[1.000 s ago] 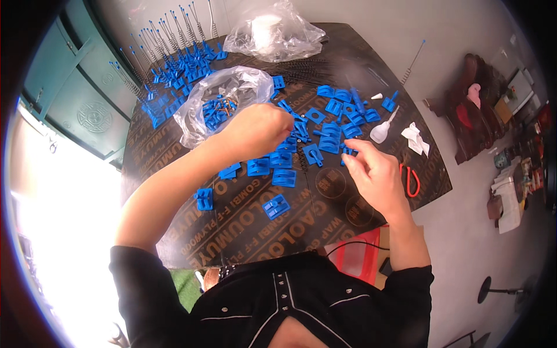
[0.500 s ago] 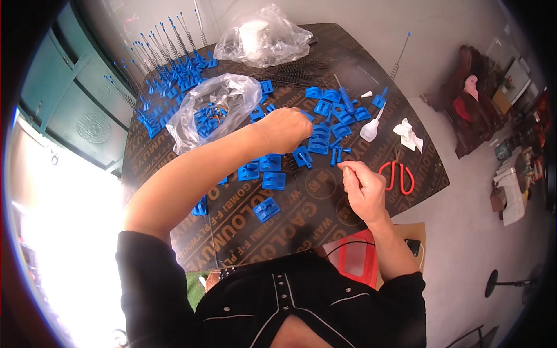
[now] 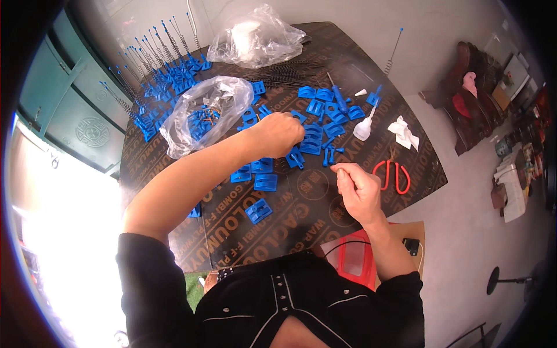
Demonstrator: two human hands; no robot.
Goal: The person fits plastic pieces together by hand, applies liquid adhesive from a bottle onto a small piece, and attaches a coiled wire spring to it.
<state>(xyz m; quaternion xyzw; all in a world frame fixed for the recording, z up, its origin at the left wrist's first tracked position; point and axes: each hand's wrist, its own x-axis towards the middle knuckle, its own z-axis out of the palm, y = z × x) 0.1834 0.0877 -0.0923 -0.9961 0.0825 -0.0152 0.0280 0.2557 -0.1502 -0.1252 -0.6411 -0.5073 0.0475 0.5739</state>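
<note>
My left hand (image 3: 277,134) is closed above the blue plastic parts in the middle of the table, its arm reaching across from the left. Its fingertips are turned away, so what they hold is hidden. Just right of it lies a stack of curved blue parts (image 3: 311,138), and a blue slotted piece (image 3: 295,158) is close below. My right hand (image 3: 360,191) is held in a pinch near small blue pegs (image 3: 328,155). Anything between those fingers is too small to make out. More blue curved plates (image 3: 265,182) lie nearer me, one of them (image 3: 259,211) apart from the others.
Rows of blue bases with springs (image 3: 174,75) fill the far left. A clear bag of small parts (image 3: 174,136) and another plastic bag (image 3: 278,37) sit behind. Rightward are a blue-handled screwdriver (image 3: 340,103), white squeeze bottle (image 3: 362,129), crumpled tissue (image 3: 403,134) and red-handled scissors (image 3: 402,180).
The whole view has shifted slightly, moving the table leftward in the picture. My left hand has come a little nearer to me. Both hands stay closed.
</note>
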